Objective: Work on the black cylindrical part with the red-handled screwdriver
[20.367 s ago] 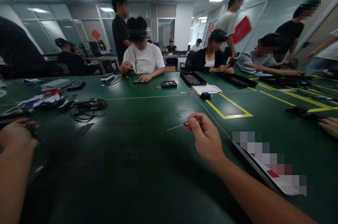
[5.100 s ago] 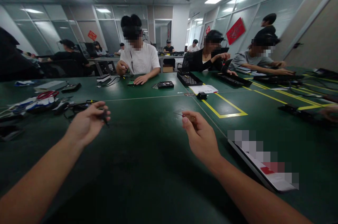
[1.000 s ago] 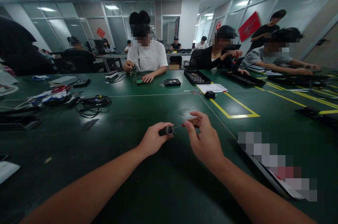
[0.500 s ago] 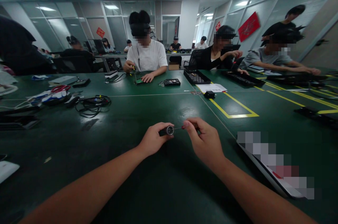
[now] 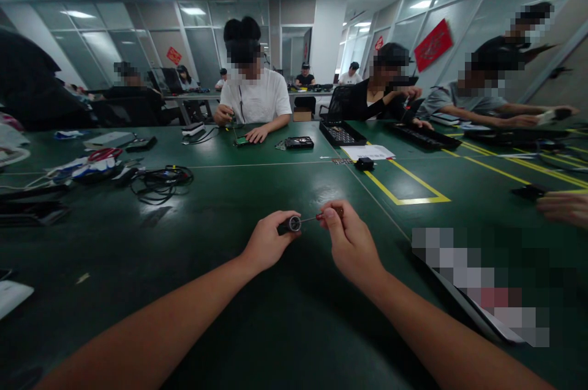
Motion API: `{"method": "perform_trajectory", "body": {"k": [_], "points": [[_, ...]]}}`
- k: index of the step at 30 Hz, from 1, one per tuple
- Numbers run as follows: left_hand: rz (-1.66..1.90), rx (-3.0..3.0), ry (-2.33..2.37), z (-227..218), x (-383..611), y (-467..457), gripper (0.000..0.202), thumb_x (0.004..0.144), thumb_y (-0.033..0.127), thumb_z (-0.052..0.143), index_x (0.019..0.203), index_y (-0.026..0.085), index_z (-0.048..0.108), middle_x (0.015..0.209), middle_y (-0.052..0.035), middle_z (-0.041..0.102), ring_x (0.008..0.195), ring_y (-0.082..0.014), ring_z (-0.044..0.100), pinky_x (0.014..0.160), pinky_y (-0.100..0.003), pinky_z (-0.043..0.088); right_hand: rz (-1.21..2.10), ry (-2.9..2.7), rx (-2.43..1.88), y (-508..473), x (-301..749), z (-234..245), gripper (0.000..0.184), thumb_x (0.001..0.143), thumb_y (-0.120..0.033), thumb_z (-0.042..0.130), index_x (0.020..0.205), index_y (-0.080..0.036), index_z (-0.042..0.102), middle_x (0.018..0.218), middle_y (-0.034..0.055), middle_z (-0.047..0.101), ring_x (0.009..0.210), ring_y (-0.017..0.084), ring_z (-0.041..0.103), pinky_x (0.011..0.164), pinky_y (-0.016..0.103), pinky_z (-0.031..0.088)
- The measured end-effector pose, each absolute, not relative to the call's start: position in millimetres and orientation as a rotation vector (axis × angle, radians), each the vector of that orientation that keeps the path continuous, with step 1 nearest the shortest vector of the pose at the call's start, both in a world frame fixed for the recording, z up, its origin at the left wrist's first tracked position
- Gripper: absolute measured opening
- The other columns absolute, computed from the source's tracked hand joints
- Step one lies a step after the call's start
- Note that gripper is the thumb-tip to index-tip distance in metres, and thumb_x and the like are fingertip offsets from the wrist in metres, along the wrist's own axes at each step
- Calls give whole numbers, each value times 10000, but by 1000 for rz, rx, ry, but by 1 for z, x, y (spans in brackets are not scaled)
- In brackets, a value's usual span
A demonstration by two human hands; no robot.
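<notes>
Above the green table, my left hand [image 5: 265,242] grips a short black cylinder [image 5: 294,224] whose round, silver-rimmed end faces me. It looks like a small flashlight, though I cannot be sure of the kind. My right hand [image 5: 354,242] is closed around the reddish handle of a small screwdriver [image 5: 320,216]. The screwdriver's thin metal shaft points left and its tip reaches the rim of the cylinder. Whether the tip is inside the cylinder or only touches its edge, I cannot tell.
A black cable coil [image 5: 163,183] and gloves [image 5: 92,167] lie on the left. Farther back are a hard drive [image 5: 299,142], a black tray [image 5: 342,135] and a small black block [image 5: 365,163]. A blurred-out flat item [image 5: 478,292] lies on the right. Other people work around the table.
My right hand has tilted slightly, showing more of the screwdriver's handle. The cylinder has shifted a little left and up. Another person's hand has appeared at the right edge.
</notes>
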State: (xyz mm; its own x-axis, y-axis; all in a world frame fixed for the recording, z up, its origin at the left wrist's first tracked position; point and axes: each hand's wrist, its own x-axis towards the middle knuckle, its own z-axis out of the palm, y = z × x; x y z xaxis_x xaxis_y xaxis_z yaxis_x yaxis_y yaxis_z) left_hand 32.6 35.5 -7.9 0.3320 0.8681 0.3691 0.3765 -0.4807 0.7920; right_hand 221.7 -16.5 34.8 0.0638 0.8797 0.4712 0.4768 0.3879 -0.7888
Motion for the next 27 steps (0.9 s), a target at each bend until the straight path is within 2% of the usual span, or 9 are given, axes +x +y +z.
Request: {"method": "perform_trajectory", "body": {"k": [4, 7, 10, 14, 27], "points": [[1089, 2130, 1055, 0, 31, 36, 342, 840, 160, 752, 1171, 245, 733, 1159, -60, 742, 1108, -255, 667, 1008, -415, 481, 666, -1295, -1224, -4, 226, 30, 316, 994, -518, 487, 950, -227, 601, 820, 40, 671, 764, 216, 661, 721, 367, 539], [1050, 2216, 1010, 2, 26, 40, 329, 840, 208, 774, 1163, 257, 742, 1141, -57, 750, 1099, -262, 665, 1015, -444, 468, 918, -1010, -1151, 6, 231, 28, 352, 953, -575, 496, 845, -243, 544, 663, -17, 550, 586, 189, 579, 637, 375, 563], [1050, 2156, 1037, -1, 22, 44, 357, 833, 195, 775, 1182, 258, 734, 1144, -58, 742, 1092, -255, 666, 1007, -436, 477, 815, -988, -1146, 8, 232, 28, 330, 943, -558, 533, 859, -240, 560, 702, -12, 573, 610, 179, 580, 643, 359, 558], [1063, 2088, 1071, -5, 22, 45, 390, 830, 177, 772, 1209, 252, 721, 1169, -59, 733, 1118, -254, 657, 1014, -422, 472, 659, -1167, -1179, -2, 225, 30, 315, 982, -522, 500, 905, -228, 583, 774, 19, 643, 701, 192, 626, 686, 356, 531], [1049, 2153, 1106, -4, 23, 42, 395, 825, 200, 794, 1208, 270, 723, 1109, -36, 751, 1043, -253, 662, 952, -413, 469, 621, -1325, -1193, -7, 224, 28, 282, 1021, -483, 462, 973, -231, 580, 827, 27, 651, 779, 205, 631, 740, 359, 486]]}}
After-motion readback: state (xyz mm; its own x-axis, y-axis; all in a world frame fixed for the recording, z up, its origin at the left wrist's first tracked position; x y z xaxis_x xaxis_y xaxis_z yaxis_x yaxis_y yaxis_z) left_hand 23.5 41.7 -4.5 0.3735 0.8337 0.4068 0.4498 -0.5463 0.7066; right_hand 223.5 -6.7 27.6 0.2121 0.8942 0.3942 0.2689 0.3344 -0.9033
